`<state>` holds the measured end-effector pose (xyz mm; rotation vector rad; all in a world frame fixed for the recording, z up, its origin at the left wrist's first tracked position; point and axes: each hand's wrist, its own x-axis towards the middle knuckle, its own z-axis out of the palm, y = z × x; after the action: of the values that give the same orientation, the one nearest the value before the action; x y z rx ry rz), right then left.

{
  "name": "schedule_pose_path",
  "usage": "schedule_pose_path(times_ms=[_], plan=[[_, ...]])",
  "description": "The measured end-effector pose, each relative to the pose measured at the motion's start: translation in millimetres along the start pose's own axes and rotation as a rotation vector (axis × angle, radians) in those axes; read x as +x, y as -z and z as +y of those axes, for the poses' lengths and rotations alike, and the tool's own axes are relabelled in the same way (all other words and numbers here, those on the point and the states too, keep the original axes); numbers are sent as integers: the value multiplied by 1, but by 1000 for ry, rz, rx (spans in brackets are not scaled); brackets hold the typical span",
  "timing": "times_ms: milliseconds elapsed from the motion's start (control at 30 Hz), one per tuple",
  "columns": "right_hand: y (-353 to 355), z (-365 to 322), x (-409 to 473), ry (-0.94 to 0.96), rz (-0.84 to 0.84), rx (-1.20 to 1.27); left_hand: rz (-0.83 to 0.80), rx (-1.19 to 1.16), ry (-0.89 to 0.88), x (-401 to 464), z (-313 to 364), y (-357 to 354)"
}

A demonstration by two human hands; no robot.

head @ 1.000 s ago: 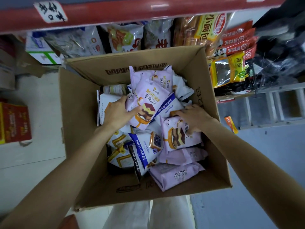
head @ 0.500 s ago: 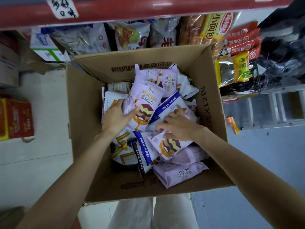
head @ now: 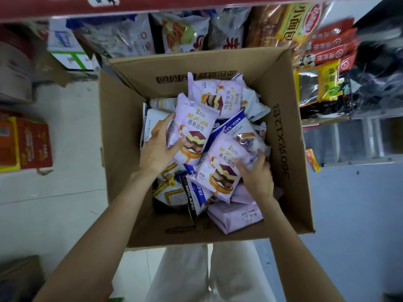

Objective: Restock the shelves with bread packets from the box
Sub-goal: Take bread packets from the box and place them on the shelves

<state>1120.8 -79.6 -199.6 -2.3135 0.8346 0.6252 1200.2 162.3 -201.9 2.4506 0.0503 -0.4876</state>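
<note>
An open cardboard box (head: 122,136) stands on the floor below me, holding several bread packets, lilac MOUSSE ones and blue-and-white MOLAFEI ones (head: 197,194). My left hand (head: 159,147) grips the left edge of a lilac MOUSSE packet (head: 194,129) in the middle of the box. My right hand (head: 257,175) holds a second lilac MOUSSE packet (head: 224,166) by its right side, lifted and tilted above the pile. A third lilac packet (head: 216,94) lies behind them.
A red shelf edge (head: 196,5) runs across the top, with stocked snack bags (head: 181,33) on the shelf beneath it. Red and yellow packets (head: 327,55) hang at the right. A red carton (head: 28,144) sits on the floor at left. A metal rack (head: 359,140) stands at right.
My right hand has taken hold of a lilac MOUSSE packet and raised it from the pile. My left hand keeps its grip on the other lilac packet, lifting it slightly.
</note>
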Motion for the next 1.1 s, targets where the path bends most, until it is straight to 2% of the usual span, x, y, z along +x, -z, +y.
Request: schedule_pose_path(times_ms=[100, 233, 367, 500, 633, 767, 933, 1100], plan=[[-8, -15, 1, -139, -200, 377, -7, -4, -1, -1, -1, -2], [-19, -32, -1, -33, -147, 505, 73, -62, 8, -13, 3, 4], [-4, -39, -12, 64, -201, 829, 180, -139, 63, -35, 8, 25], [30, -50, -28, 258, -287, 731, 266, -218, 127, -65, 22, 51], [80, -78, -56, 512, -253, 622, 395, -371, 114, -99, 40, 84], [129, -114, -89, 730, -275, 626, 555, -540, 109, -134, 62, 126], [178, -172, -122, 956, -355, 684, 721, -696, -76, -155, 90, 195], [225, -221, -154, 1109, -360, 635, 766, -722, -259, -165, 118, 271]])
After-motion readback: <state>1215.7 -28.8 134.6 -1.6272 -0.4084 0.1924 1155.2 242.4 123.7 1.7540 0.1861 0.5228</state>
